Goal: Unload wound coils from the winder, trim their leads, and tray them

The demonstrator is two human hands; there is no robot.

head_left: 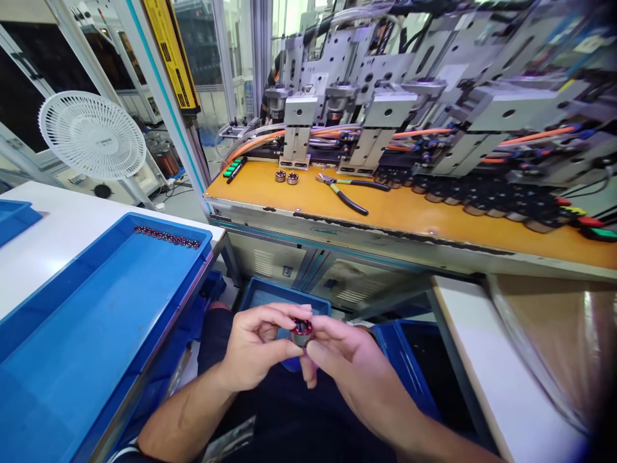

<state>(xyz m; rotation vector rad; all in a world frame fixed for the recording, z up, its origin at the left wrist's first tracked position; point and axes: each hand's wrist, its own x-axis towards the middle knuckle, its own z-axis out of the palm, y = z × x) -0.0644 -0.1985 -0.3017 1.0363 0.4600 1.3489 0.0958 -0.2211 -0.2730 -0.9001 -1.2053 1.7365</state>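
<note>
Your left hand [255, 344] and right hand [354, 357] meet in front of you, the fingers of both closed on a small ring-shaped part [302, 333] — red inside its top, grey around its side. Beyond, on the orange desk [289, 195], two similar rings [292, 179] sit side by side, left of pliers [333, 183]. To your left, a blue tray [125, 296] holds a row of small parts [166, 237] — near its far end.

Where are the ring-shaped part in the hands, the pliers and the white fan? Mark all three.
Ring-shaped part [302, 337]: head view, on its grey outer side.
Pliers [345, 182]: head view, on the upper handle, near the pivot.
White fan [99, 136]: head view, middle of the grille.
</note>
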